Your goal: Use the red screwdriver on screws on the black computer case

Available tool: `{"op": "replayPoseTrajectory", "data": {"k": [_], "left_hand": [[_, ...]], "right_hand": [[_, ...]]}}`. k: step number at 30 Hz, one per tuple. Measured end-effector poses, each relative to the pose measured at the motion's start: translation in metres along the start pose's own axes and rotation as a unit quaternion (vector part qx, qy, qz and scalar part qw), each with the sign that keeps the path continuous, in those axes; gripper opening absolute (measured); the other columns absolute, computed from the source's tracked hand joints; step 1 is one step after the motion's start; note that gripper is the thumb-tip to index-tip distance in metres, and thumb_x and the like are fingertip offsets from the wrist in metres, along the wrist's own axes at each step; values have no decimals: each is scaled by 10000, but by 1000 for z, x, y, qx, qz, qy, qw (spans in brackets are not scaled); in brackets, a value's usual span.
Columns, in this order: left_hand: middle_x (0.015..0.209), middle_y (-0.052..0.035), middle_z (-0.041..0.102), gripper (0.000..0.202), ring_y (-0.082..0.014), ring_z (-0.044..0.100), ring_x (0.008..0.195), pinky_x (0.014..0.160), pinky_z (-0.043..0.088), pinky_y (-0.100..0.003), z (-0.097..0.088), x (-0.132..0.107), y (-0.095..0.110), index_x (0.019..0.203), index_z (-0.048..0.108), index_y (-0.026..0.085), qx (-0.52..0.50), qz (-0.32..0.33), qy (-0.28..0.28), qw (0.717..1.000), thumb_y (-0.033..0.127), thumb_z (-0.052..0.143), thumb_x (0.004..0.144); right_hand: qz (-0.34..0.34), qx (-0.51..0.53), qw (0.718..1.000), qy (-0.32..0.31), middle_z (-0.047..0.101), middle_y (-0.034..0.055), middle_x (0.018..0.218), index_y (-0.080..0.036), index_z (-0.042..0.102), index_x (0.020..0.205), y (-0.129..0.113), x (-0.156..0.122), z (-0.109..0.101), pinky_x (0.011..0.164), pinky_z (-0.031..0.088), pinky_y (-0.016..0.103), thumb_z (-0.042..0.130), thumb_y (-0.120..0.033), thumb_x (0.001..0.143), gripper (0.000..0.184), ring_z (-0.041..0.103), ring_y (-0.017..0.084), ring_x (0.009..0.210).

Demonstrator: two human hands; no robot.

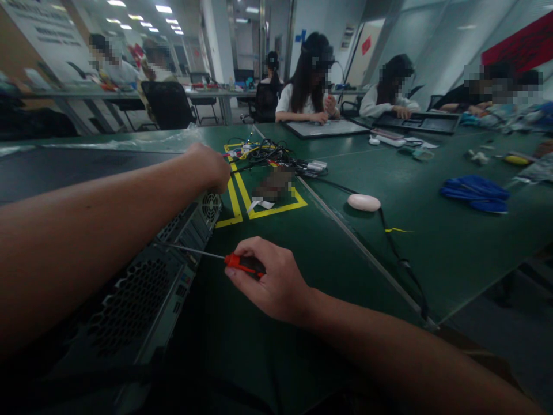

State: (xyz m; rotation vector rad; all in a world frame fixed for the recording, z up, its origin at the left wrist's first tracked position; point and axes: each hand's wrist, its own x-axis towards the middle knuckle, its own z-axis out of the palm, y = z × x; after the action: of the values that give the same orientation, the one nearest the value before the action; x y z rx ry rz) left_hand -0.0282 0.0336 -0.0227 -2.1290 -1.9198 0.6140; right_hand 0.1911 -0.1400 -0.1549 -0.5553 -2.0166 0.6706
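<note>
My right hand (pixel 276 276) is closed round the red and black handle of a screwdriver (pixel 231 260). Its thin metal shaft points left to the back panel of a desktop computer case (pixel 133 300); my left forearm crosses in front of part of that panel, and the tip is hard to make out. My left hand (pixel 210 166) is curled at the far top corner of the case, above a round fan grille (pixel 211 206). What its fingertips hold or press is hidden.
Past the case lies a heap of black cables (pixel 276 153) by yellow tape marks (pixel 276 212) on the green table (pixel 345 271). Right of these are a pale oval object (pixel 364 202) on a black strap and a blue cloth bundle (pixel 475 193). Several people sit beyond.
</note>
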Motion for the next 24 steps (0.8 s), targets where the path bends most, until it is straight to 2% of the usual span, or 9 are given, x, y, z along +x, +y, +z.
{"op": "replayPoseTrajectory", "data": {"k": [3, 7, 10, 13, 17, 21, 24], "left_hand": [[1649, -191, 910, 699, -559, 686, 1674, 1402, 549, -723, 6, 6, -4, 1599, 942, 293, -55, 3, 13, 998, 606, 995, 976], [1674, -203, 895, 640, -536, 715, 1635, 1368, 588, -689, -5, -5, 4, 1590, 939, 253, -20, -2, 4, 1000, 481, 1010, 996], [1734, -284, 841, 607, -530, 759, 1604, 1354, 613, -655, -19, -20, 14, 1658, 879, 115, 18, -8, -16, 1000, 298, 904, 1079], [1755, -274, 831, 564, -520, 748, 1633, 1371, 610, -658, -23, -26, 18, 1642, 883, 108, 18, -13, -20, 1000, 244, 881, 1095], [1741, -231, 854, 580, -526, 738, 1664, 1438, 553, -715, -19, -22, 16, 1614, 920, 174, -19, -17, -10, 1000, 238, 950, 1038], [1744, -238, 850, 579, -490, 788, 1610, 1361, 636, -644, -25, -28, 21, 1711, 856, 164, 61, -14, -35, 997, 305, 828, 1151], [1767, -258, 829, 562, -484, 786, 1604, 1346, 639, -614, -29, -32, 24, 1710, 844, 121, 66, -17, -40, 997, 281, 803, 1173]], "right_hand": [[-5, 3, 1000, 1, 871, 39, 1088, -263, 776, 1204, 1, 0, 1, 866, 679, 343, 842, -401, 1202, 153, 779, 201, 863], [9, -4, 1000, -1, 873, 37, 1077, -268, 781, 1199, 2, -1, 2, 865, 682, 344, 858, -431, 1185, 181, 769, 201, 849], [16, -6, 1000, -2, 882, 42, 1083, -267, 783, 1205, 1, -2, 1, 871, 687, 348, 861, -437, 1184, 188, 765, 201, 846], [7, 1, 1000, 1, 889, 47, 1099, -260, 781, 1215, 1, -1, 1, 878, 688, 342, 856, -429, 1193, 186, 785, 201, 864], [3, 12, 1000, 0, 891, 56, 1126, -257, 782, 1235, 1, -2, 1, 909, 695, 354, 857, -430, 1200, 192, 823, 218, 923], [0, 10, 1000, -2, 899, 56, 1156, -257, 779, 1259, 0, -2, 1, 919, 692, 348, 860, -353, 1180, 148, 847, 222, 958], [-22, 12, 1000, 13, 908, 58, 1149, -244, 772, 1234, -1, -1, 0, 896, 683, 328, 866, -331, 1183, 138, 843, 206, 936]]}}
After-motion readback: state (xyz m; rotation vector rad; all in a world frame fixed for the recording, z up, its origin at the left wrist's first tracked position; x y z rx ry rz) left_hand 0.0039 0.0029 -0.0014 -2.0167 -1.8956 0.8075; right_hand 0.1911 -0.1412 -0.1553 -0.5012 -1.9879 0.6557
